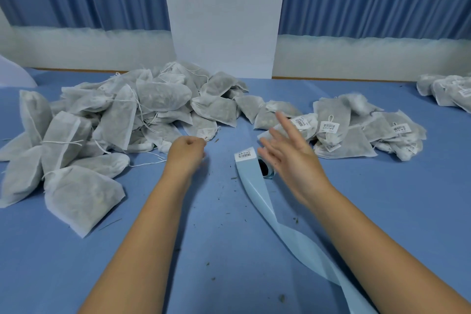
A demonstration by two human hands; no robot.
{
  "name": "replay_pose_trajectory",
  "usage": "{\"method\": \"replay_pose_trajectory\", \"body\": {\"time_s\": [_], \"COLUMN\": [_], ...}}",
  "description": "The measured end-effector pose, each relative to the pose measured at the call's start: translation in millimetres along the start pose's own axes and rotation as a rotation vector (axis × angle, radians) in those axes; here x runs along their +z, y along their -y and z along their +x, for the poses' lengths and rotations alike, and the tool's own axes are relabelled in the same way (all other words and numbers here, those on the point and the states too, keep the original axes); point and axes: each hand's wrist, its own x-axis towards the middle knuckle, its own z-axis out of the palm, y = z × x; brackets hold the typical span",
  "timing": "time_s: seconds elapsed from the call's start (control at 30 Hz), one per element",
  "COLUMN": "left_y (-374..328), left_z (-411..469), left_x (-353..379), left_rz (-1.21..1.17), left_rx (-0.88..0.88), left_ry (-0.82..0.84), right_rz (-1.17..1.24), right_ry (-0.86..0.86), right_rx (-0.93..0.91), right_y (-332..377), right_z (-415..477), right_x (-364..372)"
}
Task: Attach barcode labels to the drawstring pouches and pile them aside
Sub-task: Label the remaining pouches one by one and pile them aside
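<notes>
A big heap of unlabelled white drawstring pouches (107,120) covers the left of the blue table. My left hand (187,151) has its fingers curled and pinches the gathered neck of one pouch (204,130) at the heap's near edge. My right hand (288,153) hovers with fingers spread and holds nothing, just above the label roll (265,168). One barcode label (245,155) sits at the end of the roll's pale blue backing strip (257,188). Labelled pouches (356,130) lie piled to the right.
The spent backing strip trails toward the near right edge (331,262). Another group of labelled pouches (446,92) lies at the far right. A white panel (224,20) and blue curtains stand behind the table. Small dark crumbs dot the blue table cover (221,237).
</notes>
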Motion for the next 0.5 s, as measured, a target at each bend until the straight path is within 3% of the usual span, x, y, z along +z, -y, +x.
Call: {"method": "replay_pose_trajectory", "body": {"time_s": [0.1, 0.2, 0.5], "left_y": [12, 21, 22], "left_z": [8, 19, 31], "left_x": [-9, -19, -28], "left_rz": [0.288, 0.431, 0.269], "left_rx": [0.082, 0.024, -0.01], "left_ry": [-0.123, -0.165, -0.168], "right_rz": [-0.207, -0.25, -0.339], "right_ry": [0.001, -0.011, 0.0], "right_rx": [0.001, -0.025, -0.009], "right_y": [-7, -9, -8], "right_z": [0, -1, -1], "right_x": [2, 2, -2]}}
